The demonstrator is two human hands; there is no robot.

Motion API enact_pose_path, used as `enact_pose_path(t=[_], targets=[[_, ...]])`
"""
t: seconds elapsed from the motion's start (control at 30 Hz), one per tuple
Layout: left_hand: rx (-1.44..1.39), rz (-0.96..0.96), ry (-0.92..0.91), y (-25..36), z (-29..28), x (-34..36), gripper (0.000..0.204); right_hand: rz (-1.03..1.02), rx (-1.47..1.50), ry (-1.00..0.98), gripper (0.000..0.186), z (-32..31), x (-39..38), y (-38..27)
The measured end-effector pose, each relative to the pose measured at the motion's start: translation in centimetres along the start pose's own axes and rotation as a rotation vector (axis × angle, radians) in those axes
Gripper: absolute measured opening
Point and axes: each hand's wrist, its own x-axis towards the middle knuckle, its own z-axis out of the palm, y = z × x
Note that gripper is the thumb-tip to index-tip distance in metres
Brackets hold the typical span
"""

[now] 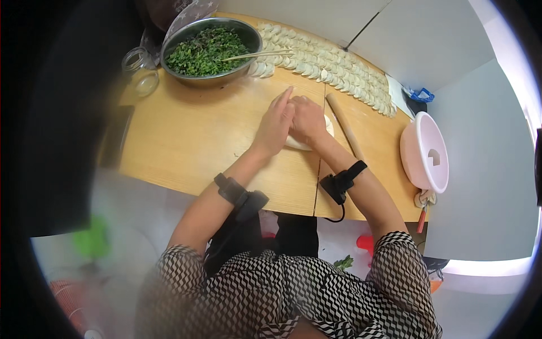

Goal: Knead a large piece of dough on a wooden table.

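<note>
A pale, flat-rounded lump of dough (298, 143) lies on the wooden table, mostly hidden beneath my two hands. My right hand (307, 117) is closed with its fingers curled down on the dough. Against its left side presses my left hand (274, 127), also closed in on the dough, one finger reaching out past the right knuckles. The undersides of both hands are hidden. Just right of them a wooden rolling pin (344, 125) lies at a slant, apart from the dough.
A steel bowl (167, 63) of chopped greens with chopsticks (265, 54) stands back left, near a glass jar (135, 59). Rows of filled dumplings (330, 70) line the far edge by the wall. At right are a pink basin (407, 152) and a red-handled tool (422, 220).
</note>
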Motion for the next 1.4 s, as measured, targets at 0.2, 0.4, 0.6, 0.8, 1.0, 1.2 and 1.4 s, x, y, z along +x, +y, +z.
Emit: enact_pose_path(t=[0.2,0.4,0.6,0.8,1.0,1.2,1.4], targets=[[0.122,0.09,0.139,-0.1,0.6,0.2,0.057,0.051,-0.118,0.089,0.031,1.4,3.5,2.7],[0.2,0.05,0.233,-0.8,0.2,0.8,0.059,0.055,-0.217,0.449,0.034,1.5,3.1,0.9],[0.109,0.085,0.306,-1.9,-0.6,1.2,0.061,0.014,0.024,-0.215,0.033,-3.1,-1.7,-2.6],[0.133,0.156,0.322,-2.9,-0.3,1.1,0.056,-0.3,0.005,0.172,0.022,-5.1,-7.8,-4.3],[0.083,0.021,0.301,-1.3,0.1,0.6,0.054,-0.249,-0.084,0.07,0.021,-3.5,-5.7,-2.6],[0.055,-0.082,0.262,-0.1,-0.8,0.2,0.049,-0.073,-0.017,0.174,0.028,-0.4,0.4,-1.1],[0.224,-0.061,0.172,0.1,-0.7,0.0,0.049,0.086,-0.046,0.123,0.033,0.5,4.0,0.7]])
